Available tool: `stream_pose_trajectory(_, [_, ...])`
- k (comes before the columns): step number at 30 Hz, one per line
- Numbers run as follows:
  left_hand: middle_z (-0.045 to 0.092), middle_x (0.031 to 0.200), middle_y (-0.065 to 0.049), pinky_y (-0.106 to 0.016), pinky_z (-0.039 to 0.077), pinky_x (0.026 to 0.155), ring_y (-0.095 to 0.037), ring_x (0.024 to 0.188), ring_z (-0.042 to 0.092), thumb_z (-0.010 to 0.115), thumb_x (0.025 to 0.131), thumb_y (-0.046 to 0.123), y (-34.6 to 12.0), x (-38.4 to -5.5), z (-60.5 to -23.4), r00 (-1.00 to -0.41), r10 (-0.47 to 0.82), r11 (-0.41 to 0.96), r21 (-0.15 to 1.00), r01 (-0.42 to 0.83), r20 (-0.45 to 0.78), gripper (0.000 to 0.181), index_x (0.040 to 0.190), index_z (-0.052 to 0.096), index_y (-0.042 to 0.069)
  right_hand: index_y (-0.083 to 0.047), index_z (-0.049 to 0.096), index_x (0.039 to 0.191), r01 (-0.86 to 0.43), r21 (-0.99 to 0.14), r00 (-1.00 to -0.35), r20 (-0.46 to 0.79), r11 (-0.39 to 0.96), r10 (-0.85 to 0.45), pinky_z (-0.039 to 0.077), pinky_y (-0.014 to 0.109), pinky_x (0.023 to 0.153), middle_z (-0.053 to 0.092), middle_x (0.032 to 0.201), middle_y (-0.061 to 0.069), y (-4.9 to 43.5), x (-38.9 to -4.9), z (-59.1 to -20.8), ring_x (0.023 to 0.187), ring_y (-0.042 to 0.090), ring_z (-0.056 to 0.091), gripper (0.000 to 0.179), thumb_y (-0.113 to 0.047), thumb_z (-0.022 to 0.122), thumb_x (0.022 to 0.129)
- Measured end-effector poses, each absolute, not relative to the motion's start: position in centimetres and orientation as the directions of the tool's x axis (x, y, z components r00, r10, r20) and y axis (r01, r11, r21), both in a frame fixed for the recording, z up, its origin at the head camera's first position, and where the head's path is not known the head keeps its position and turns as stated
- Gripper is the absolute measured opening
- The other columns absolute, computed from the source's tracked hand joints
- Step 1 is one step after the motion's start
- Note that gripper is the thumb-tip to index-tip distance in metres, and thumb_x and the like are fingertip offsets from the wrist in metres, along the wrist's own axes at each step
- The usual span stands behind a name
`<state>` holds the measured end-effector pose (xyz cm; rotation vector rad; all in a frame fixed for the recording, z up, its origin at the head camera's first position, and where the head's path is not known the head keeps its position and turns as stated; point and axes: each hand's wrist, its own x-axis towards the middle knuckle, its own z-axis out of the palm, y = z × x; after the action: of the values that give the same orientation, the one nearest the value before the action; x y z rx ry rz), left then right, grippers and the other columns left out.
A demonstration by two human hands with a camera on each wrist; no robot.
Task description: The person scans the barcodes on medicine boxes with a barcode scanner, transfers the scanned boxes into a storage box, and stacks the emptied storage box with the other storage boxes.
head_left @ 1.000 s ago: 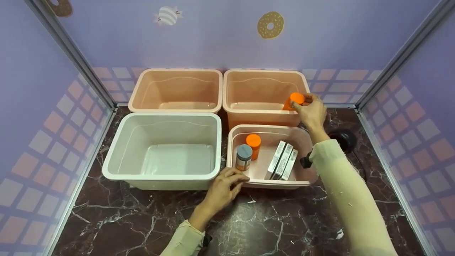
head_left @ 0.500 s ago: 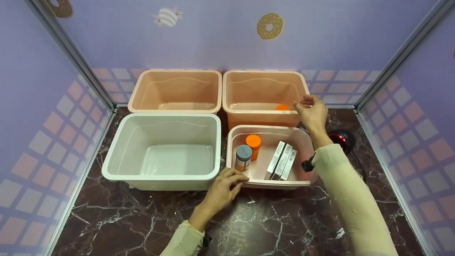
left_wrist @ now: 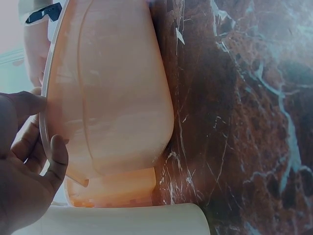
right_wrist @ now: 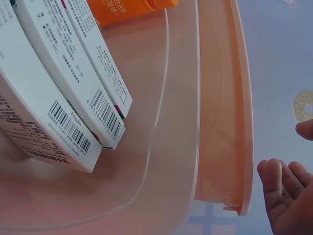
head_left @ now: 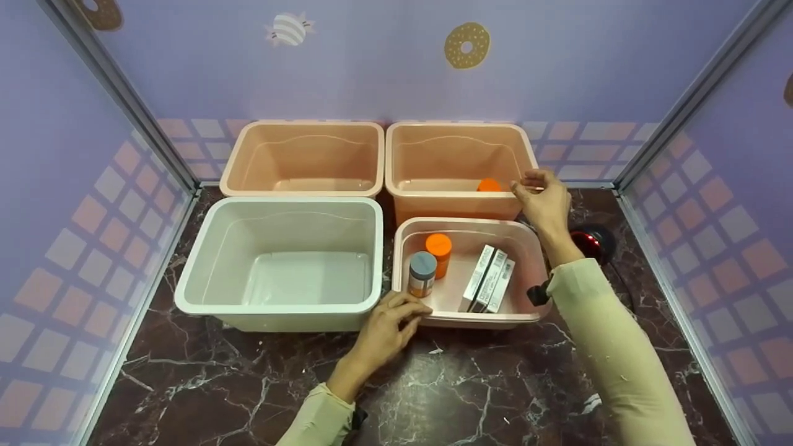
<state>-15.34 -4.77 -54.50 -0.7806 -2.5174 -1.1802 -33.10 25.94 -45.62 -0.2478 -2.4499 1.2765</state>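
Note:
My left hand (head_left: 385,328) holds the near left corner of the light pink bin's (head_left: 403,238) rim; the left wrist view shows the thumb (left_wrist: 58,159) against the outer wall. Inside that bin stand a grey-capped bottle (head_left: 422,272) and an orange bottle (head_left: 438,254). Three slim white medicine boxes (head_left: 489,279) lean together to their right. My right hand (head_left: 546,198) hovers by the right front corner of the peach bin (head_left: 455,203) behind, holding nothing, fingers loosely bent. Only the orange cap (head_left: 489,185) of another bottle shows over that bin's front wall.
To the left stand a white bin (head_left: 279,308) and, behind it, a second peach bin (head_left: 303,129). A dark round device (head_left: 593,241) with a red light and a cable sits right of the pink bin. Purple walls enclose the dark marbled tabletop (head_left: 458,396).
The right hand has let go of an orange bottle, which dropped into the back right peach bin. That hand stays near the bin's corner. The device's red light came on. The left hand stays put.

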Motion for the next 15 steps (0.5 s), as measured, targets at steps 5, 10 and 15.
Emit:
stream_pose_trajectory(5, [0.07,0.108,0.005,-0.031,0.053,0.094,-0.016,0.105,0.06,0.075,0.085,0.005,-4.7,-15.3,-54.5,-0.827,0.36,0.53,0.635,0.562,0.432,0.025,0.106,0.076,0.019,-0.005,0.066,0.124,-0.031,-0.825,-0.923,0.24,0.564,0.3,0.053,0.016,0.079,0.074,0.114,0.011,25.9,-32.6,-45.7,0.098,0.021,0.071,0.044,-0.028,0.075,0.088])
stream_pose_trajectory(10, [0.07,0.107,0.005,-0.03,0.053,0.094,-0.016,0.105,0.06,0.075,0.085,0.005,-4.8,-15.4,-54.5,-0.822,0.363,0.526,0.631,0.57,0.439,0.024,0.105,0.077,0.019,-0.006,0.066,0.124,-0.041,-0.842,-0.93,0.229,0.537,0.288,0.052,0.012,0.074,0.074,0.113,0.012,25.8,-32.2,-45.9,0.089,0.011,0.069,0.042,-0.026,0.076,0.088])
stream_pose_trajectory(15, [0.07,0.106,0.005,-0.03,0.053,0.094,-0.016,0.105,0.06,0.075,0.086,0.005,-4.8,-15.3,-54.6,-0.819,0.362,0.526,0.628,0.574,0.446,0.023,0.104,0.077,0.019,-0.007,0.066,0.123,-0.06,-0.845,-0.935,0.235,0.532,0.267,0.052,0.01,0.071,0.075,0.111,0.011,25.5,-31.7,-46.1,0.083,0.004,0.067,0.042,-0.026,0.076,0.087])
